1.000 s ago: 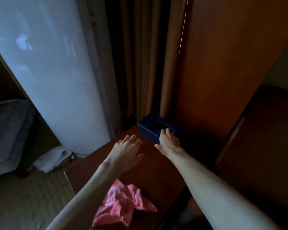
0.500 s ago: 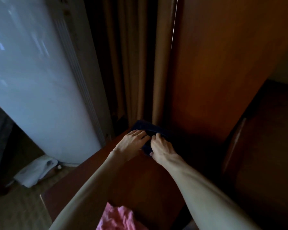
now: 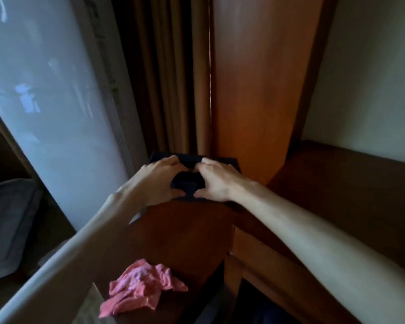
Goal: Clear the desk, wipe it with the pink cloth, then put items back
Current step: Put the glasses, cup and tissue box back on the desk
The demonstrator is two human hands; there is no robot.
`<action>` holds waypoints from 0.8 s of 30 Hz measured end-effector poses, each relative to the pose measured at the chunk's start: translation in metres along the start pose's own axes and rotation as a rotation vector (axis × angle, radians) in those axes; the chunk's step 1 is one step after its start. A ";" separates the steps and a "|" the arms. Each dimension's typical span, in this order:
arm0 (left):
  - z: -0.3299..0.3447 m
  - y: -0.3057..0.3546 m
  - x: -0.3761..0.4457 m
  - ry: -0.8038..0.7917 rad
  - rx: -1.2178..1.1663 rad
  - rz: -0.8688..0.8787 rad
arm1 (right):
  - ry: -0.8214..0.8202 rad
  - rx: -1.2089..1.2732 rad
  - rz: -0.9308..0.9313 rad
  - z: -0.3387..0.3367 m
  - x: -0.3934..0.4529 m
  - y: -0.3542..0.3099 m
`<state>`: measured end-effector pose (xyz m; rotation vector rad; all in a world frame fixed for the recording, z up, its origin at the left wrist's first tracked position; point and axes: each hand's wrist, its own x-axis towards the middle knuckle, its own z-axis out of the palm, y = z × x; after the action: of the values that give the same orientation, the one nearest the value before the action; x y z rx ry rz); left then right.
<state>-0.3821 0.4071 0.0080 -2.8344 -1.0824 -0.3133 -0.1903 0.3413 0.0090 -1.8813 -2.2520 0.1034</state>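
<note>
A dark blue box [image 3: 187, 181] sits at the far end of the brown wooden desk [image 3: 180, 232], close to the curtain. My left hand [image 3: 159, 181] grips its left side and my right hand [image 3: 215, 181] grips its right side, fingers curled over the far edge and thumbs on the near edge. The hands cover most of the box. A crumpled pink cloth [image 3: 140, 291] lies on the near part of the desk, apart from both hands.
Brown curtains [image 3: 173, 78] and a tall wooden panel [image 3: 255, 90] stand right behind the box. A window [image 3: 45, 101] fills the left. A lower dark wooden surface [image 3: 348, 183] lies to the right. A grey seat [image 3: 7, 218] stands on the floor at left.
Both hands have spread over the dark blue box and closed on its two sides. My view has shifted, so the pink cloth shows fully again.
</note>
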 end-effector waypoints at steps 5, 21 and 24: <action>-0.034 0.103 -0.003 0.149 -0.070 0.083 | 0.090 0.013 0.077 -0.060 -0.101 0.039; 0.046 0.332 0.032 0.095 -0.345 0.476 | 0.125 -0.032 0.486 -0.047 -0.340 0.152; 0.059 0.337 0.031 0.084 -0.357 0.488 | 0.133 -0.042 0.496 -0.037 -0.347 0.156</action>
<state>-0.1250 0.1857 -0.0462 -3.2276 -0.3153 -0.6211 0.0260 0.0270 -0.0228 -2.3507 -1.6747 0.0030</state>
